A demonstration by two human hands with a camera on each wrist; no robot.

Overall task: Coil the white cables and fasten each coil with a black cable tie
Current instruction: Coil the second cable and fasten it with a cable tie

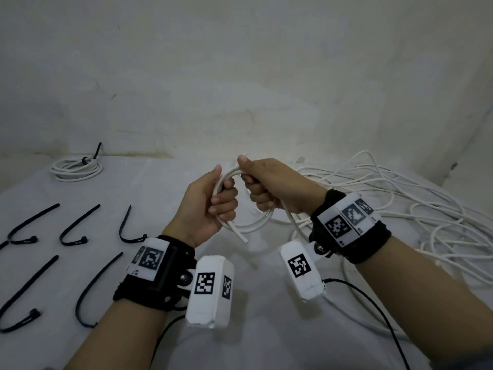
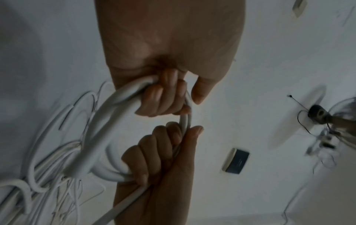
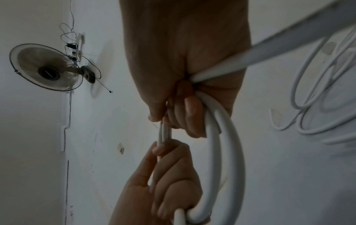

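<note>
Above the middle of the table, both hands hold a small loop of white cable (image 1: 250, 227). My left hand (image 1: 222, 202) grips the loop's left side, fingers curled round it, and one cut end pokes out below. My right hand (image 1: 257, 189) grips the loop's top right, thumb pressed on top. From the right hand the cable trails down to the loose white cable pile (image 1: 416, 209). In the left wrist view the left hand (image 2: 163, 97) is above and the cable loop (image 2: 104, 126) curves left. In the right wrist view the right hand (image 3: 183, 115) clamps the cable loop (image 3: 229, 159).
A finished coil (image 1: 76, 169) bound with a black tie lies at the back left. Several black cable ties (image 1: 77, 228) lie in rows on the left of the white table (image 1: 160, 182). A wall rises right behind. Black wrist-camera leads run off the front edge.
</note>
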